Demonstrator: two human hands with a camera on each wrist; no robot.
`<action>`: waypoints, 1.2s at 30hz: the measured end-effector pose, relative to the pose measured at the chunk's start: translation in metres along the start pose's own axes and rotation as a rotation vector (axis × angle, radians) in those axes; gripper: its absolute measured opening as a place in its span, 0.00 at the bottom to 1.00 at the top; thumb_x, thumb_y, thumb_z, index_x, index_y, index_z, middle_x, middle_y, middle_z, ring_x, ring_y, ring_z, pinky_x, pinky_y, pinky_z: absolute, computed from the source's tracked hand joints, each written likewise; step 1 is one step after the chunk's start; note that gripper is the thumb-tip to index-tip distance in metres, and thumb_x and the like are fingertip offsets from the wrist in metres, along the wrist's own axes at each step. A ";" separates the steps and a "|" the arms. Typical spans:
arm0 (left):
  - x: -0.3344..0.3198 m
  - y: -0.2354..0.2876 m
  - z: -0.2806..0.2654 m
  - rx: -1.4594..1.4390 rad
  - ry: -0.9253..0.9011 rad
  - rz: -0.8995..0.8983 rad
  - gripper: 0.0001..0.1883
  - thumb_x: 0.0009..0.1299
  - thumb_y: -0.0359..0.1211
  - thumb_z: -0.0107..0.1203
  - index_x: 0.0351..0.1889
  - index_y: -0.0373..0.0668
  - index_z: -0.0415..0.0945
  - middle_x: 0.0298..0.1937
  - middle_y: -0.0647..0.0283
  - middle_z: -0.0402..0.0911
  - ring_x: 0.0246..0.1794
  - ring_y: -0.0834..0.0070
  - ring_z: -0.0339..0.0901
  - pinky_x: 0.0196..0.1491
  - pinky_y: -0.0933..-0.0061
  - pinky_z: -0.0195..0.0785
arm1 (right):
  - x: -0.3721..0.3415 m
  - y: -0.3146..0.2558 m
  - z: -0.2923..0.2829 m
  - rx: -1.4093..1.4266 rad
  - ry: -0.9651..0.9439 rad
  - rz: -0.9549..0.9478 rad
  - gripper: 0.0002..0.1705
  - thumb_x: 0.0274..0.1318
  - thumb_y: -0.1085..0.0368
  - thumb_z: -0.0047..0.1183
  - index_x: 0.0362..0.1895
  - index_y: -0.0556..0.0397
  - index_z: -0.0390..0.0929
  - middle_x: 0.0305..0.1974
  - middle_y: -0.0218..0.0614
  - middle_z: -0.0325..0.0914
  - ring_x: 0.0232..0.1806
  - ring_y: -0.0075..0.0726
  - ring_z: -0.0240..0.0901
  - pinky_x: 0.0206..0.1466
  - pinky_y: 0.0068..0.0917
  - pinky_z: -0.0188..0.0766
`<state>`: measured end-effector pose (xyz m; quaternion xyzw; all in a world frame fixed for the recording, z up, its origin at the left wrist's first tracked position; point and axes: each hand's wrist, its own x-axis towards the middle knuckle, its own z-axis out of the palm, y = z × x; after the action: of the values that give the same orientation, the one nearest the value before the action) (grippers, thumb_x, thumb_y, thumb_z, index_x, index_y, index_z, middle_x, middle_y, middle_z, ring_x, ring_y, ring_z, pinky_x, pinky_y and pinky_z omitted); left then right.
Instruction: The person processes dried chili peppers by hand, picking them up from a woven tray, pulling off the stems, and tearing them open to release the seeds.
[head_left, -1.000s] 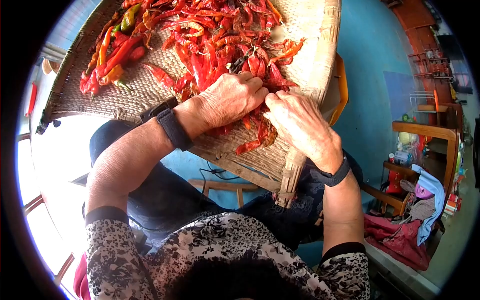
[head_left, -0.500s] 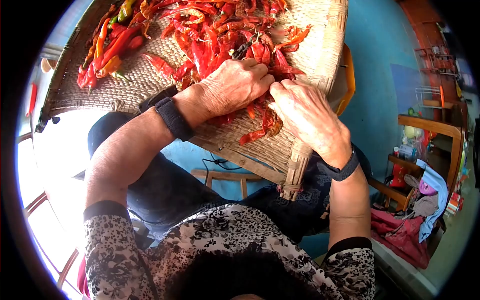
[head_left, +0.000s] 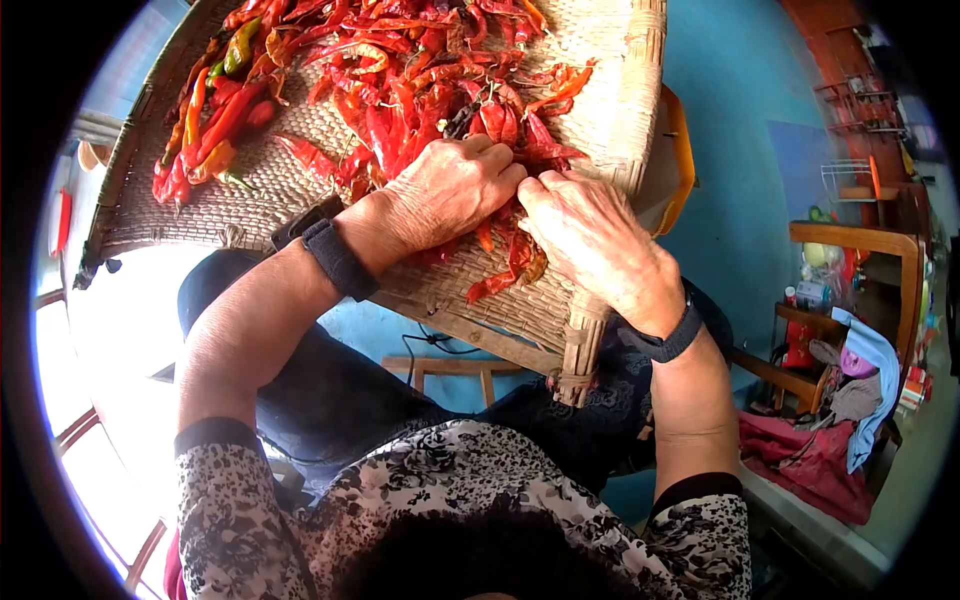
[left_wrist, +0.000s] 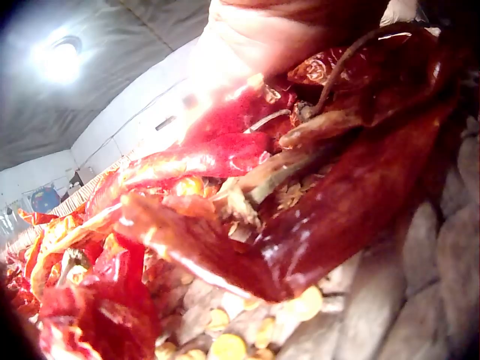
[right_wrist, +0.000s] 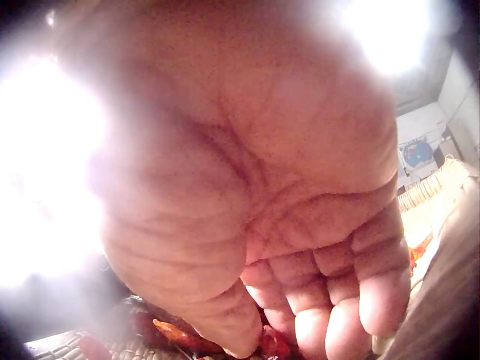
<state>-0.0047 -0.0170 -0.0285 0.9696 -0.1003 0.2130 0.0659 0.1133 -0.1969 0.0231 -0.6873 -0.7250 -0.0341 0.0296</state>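
In the head view, a woven tray point(head_left: 270, 203) held a spread of red chili peppers point(head_left: 384, 130), most of them wrinkled. A glossier cluster point(head_left: 235, 112), with a greenish pepper point(head_left: 240, 48) in it, lay toward the tray's left side. The left hand point(head_left: 455, 190) and right hand point(head_left: 600, 240) met over the tray's near part, among the peppers, fingers bent inward. Broken red pieces point(head_left: 510, 270) lay on the weave near the tray's front corner. A yellow-rimmed container point(head_left: 683, 160) stood just beyond the tray's right edge.

In the left wrist view, a long dark-red pepper point(left_wrist: 322, 217) lay over the tray's weave, with pale yellow seeds point(left_wrist: 229, 346) beside it. The left fingertips were hidden; whether they clamped a pepper could not be told.

In the right wrist view, the thumb reached toward curled fingers above the tray. A red bit point(right_wrist: 276, 343) showed beside its tip; whether it was pinched could not be told.
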 end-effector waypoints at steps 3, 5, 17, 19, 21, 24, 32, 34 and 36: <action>0.000 0.000 -0.001 -0.017 0.005 0.004 0.09 0.62 0.31 0.55 0.38 0.40 0.75 0.33 0.63 0.74 0.36 0.66 0.77 0.36 0.69 0.74 | -0.001 -0.002 -0.001 0.025 -0.011 0.017 0.25 0.58 0.64 0.57 0.59 0.53 0.70 0.55 0.44 0.72 0.58 0.49 0.69 0.64 0.41 0.66; 0.000 0.000 0.000 -0.012 -0.028 -0.015 0.09 0.62 0.32 0.55 0.39 0.40 0.76 0.33 0.63 0.74 0.36 0.66 0.77 0.36 0.69 0.74 | 0.000 -0.003 -0.007 0.028 0.072 -0.041 0.23 0.56 0.69 0.47 0.57 0.60 0.67 0.46 0.41 0.68 0.53 0.42 0.69 0.61 0.38 0.68; 0.001 0.001 -0.003 0.026 -0.064 -0.015 0.10 0.63 0.32 0.54 0.41 0.41 0.76 0.34 0.63 0.74 0.38 0.66 0.78 0.38 0.69 0.75 | -0.004 -0.001 -0.002 0.039 0.034 -0.006 0.27 0.57 0.66 0.56 0.62 0.54 0.69 0.56 0.45 0.71 0.60 0.50 0.68 0.67 0.41 0.64; 0.001 0.001 -0.002 0.006 -0.060 -0.020 0.09 0.63 0.32 0.55 0.41 0.41 0.76 0.34 0.63 0.75 0.37 0.66 0.78 0.38 0.69 0.75 | -0.005 -0.003 -0.003 0.050 0.054 -0.023 0.26 0.57 0.67 0.53 0.61 0.56 0.67 0.54 0.45 0.69 0.59 0.48 0.67 0.66 0.41 0.65; 0.000 0.000 -0.003 -0.017 -0.024 -0.017 0.09 0.63 0.31 0.55 0.40 0.41 0.76 0.35 0.63 0.75 0.38 0.66 0.78 0.38 0.69 0.75 | -0.005 -0.004 -0.003 0.059 0.080 -0.043 0.25 0.58 0.68 0.50 0.60 0.59 0.65 0.51 0.45 0.67 0.57 0.46 0.66 0.65 0.41 0.65; 0.002 0.001 -0.004 0.001 -0.024 0.000 0.06 0.64 0.32 0.54 0.37 0.42 0.76 0.34 0.62 0.76 0.37 0.68 0.80 0.38 0.70 0.77 | -0.007 -0.002 0.000 0.031 0.059 -0.050 0.27 0.57 0.69 0.51 0.62 0.59 0.64 0.55 0.46 0.66 0.60 0.48 0.65 0.67 0.43 0.64; 0.001 0.001 -0.001 -0.032 0.001 -0.015 0.07 0.63 0.31 0.55 0.38 0.42 0.75 0.34 0.63 0.75 0.37 0.66 0.78 0.38 0.69 0.75 | -0.007 -0.002 0.000 0.084 0.039 -0.041 0.28 0.58 0.69 0.50 0.63 0.58 0.63 0.57 0.47 0.66 0.62 0.50 0.64 0.69 0.45 0.62; 0.000 0.000 0.000 -0.031 0.000 -0.012 0.07 0.63 0.31 0.55 0.38 0.42 0.75 0.34 0.63 0.74 0.37 0.65 0.78 0.38 0.69 0.75 | -0.007 -0.004 -0.001 0.088 0.031 -0.031 0.28 0.58 0.69 0.51 0.63 0.58 0.63 0.57 0.47 0.66 0.62 0.50 0.64 0.69 0.45 0.62; 0.001 0.000 0.000 -0.034 0.001 -0.003 0.08 0.63 0.31 0.55 0.38 0.42 0.75 0.34 0.63 0.74 0.37 0.65 0.78 0.37 0.69 0.75 | -0.008 -0.003 0.001 0.089 0.020 -0.013 0.28 0.58 0.69 0.51 0.63 0.58 0.63 0.57 0.47 0.66 0.62 0.50 0.64 0.70 0.45 0.62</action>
<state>-0.0041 -0.0174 -0.0277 0.9684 -0.1026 0.2117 0.0828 0.1111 -0.2052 0.0218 -0.6802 -0.7299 -0.0089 0.0669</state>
